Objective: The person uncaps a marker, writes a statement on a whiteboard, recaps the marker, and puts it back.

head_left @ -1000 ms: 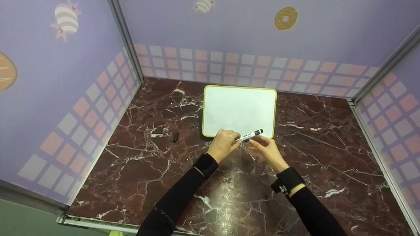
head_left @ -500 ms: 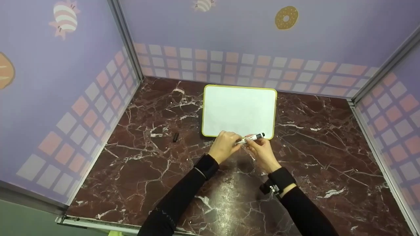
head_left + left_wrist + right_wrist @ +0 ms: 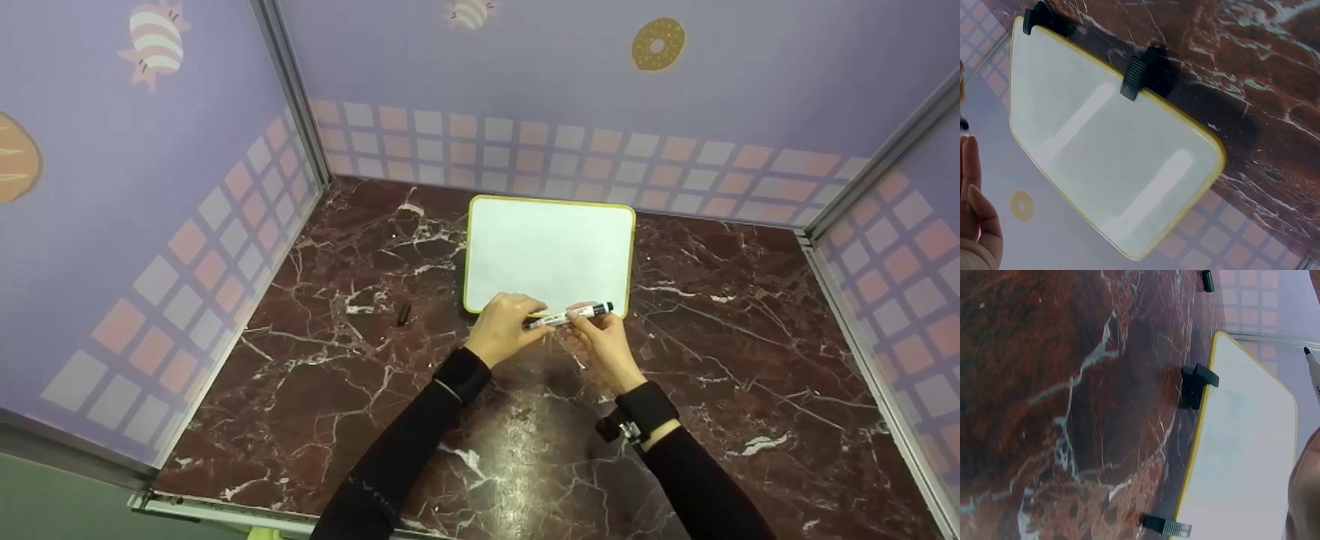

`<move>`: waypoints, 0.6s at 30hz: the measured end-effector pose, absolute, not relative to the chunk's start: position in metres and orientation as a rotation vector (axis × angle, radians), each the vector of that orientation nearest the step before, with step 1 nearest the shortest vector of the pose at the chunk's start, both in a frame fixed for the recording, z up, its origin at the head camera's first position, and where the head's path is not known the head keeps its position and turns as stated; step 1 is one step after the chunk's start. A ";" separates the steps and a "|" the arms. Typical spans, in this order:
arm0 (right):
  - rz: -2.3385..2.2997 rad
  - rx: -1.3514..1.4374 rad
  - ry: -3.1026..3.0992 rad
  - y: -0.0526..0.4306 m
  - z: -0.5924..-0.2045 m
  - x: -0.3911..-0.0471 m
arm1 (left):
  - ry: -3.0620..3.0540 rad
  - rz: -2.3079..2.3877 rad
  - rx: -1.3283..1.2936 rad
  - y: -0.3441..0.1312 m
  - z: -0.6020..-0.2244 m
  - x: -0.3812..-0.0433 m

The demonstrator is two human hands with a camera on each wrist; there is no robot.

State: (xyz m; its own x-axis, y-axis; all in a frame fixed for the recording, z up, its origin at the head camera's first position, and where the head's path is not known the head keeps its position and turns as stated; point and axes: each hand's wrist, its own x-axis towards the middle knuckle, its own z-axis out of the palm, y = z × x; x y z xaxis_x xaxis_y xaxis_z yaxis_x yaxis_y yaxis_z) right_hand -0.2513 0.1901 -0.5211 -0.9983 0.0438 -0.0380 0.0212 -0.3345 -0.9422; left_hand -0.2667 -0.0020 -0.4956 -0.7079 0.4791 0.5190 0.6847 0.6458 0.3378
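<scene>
**Marker held two-handed at whiteboard edge**

Pinching marker (image 3: 570,315) from both ends: left hand (image 3: 506,326) curled round rear of barrel, right hand (image 3: 600,337) gripping near black tip. Hovering over near edge of whiteboard (image 3: 551,251) on marble table (image 3: 337,360). Looking light, stiff, smooth plastic; best taken mid-barrel. White body, black label band, uncapped. Lying well left: small black cap (image 3: 403,313).

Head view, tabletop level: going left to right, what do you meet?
Small black marker cap lying alone on the dark red marble table → left hand → white marker with black tip, held by both hands → right hand.
</scene>
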 end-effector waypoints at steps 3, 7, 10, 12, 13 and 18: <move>2.525 -0.130 -1.778 0.194 -0.519 -0.253 | -2.481 -0.811 -0.847 -0.014 -0.490 -0.272; 2.536 -0.145 -1.712 0.197 -0.516 -0.254 | -2.460 -0.880 -0.686 -0.033 -0.482 -0.284; 2.544 -0.133 -1.669 0.198 -0.514 -0.255 | -2.466 -0.935 -0.539 -0.045 -0.482 -0.299; 2.537 -0.125 -1.654 0.199 -0.512 -0.255 | -2.494 -0.989 -0.436 -0.051 -0.484 -0.311; 2.531 -0.119 -1.646 0.199 -0.511 -0.255 | -2.512 -1.016 -0.386 -0.054 -0.486 -0.317; 2.502 -0.074 -1.625 0.199 -0.510 -0.257 | -2.620 -1.174 -0.151 -0.064 -0.500 -0.343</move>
